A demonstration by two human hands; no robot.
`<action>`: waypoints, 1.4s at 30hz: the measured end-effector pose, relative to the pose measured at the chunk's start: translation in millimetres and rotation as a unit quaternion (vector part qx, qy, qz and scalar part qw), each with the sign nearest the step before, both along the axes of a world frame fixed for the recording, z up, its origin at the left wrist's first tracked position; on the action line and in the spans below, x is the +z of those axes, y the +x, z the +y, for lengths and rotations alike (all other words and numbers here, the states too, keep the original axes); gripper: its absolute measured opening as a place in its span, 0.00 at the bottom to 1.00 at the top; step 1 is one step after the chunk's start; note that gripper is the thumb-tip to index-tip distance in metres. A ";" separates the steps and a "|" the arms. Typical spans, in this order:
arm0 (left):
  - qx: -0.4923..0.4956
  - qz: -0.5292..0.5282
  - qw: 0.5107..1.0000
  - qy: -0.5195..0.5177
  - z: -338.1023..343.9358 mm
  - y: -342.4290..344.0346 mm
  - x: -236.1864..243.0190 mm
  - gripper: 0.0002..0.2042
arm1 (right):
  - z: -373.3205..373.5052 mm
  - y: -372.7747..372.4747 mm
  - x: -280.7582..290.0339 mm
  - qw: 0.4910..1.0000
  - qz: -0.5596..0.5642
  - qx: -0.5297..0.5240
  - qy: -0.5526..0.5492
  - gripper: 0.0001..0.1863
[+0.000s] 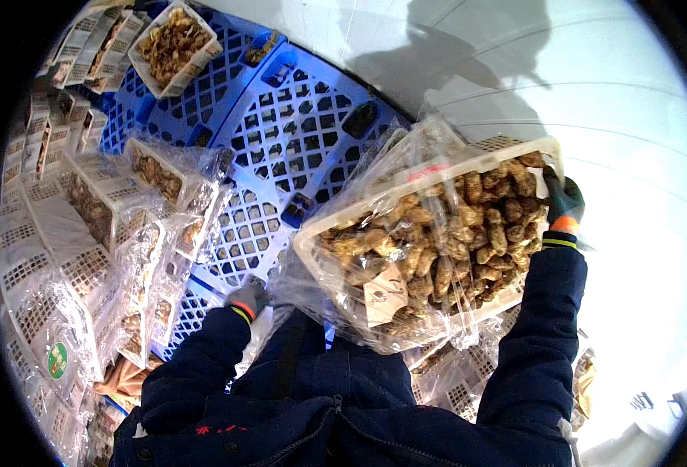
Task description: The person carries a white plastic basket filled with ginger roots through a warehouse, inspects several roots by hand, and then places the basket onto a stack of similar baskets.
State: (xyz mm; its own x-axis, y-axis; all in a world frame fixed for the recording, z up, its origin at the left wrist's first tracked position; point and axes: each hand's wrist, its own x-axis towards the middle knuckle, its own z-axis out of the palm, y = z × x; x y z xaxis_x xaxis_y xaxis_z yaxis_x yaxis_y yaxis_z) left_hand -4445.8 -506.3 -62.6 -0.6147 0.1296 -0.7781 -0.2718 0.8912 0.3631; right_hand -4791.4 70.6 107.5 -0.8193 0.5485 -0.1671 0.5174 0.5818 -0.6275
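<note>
I hold a white perforated plastic crate lined with a clear plastic bag and full of brown knobbly roots, tilted in front of my chest. My right hand, in a dark glove with an orange cuff, grips the crate's far right corner. My left hand, in a grey glove with an orange cuff, sits at the crate's near left corner, half hidden by the bag's loose plastic. A paper slip lies on the roots near the crate's front.
A blue plastic lattice pallet lies ahead on the pale floor. More white crates of roots in plastic are stacked along the left. Another crate sits below the held one. A shadow falls on the white floor.
</note>
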 end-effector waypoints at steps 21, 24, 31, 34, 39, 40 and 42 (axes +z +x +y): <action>-0.172 -0.106 0.978 0.051 31.0 -27.6 43.7 0.18 | -227.3 247.3 55.6 0.823 -0.302 0.358 -0.321 0.28; -0.106 -0.049 0.989 0.092 37.7 -62.5 60.4 0.19 | -233.7 261.2 39.7 0.863 -0.279 0.308 -0.287 0.28; 0.470 -0.188 0.734 0.454 87.7 -173.6 86.3 0.10 | -240.3 287.3 26.9 0.927 -0.160 0.079 -0.331 0.22; 0.119 0.013 0.940 0.320 101.7 -225.2 87.2 0.28 | -229.4 305.3 8.9 0.849 0.031 -0.284 -0.445 0.17; 0.036 0.137 0.911 0.387 128.8 -260.3 120.2 0.45 | -176.2 314.4 -5.9 0.743 0.077 -0.435 -0.502 0.10; 0.031 0.138 0.911 0.388 129.0 -266.2 121.7 0.45 | -173.2 307.9 -1.2 0.789 0.064 -0.425 -0.439 0.11; -0.089 0.050 0.945 0.312 133.4 -281.9 137.4 0.34 | -159.1 305.6 -2.2 0.882 0.044 -0.383 -0.271 0.18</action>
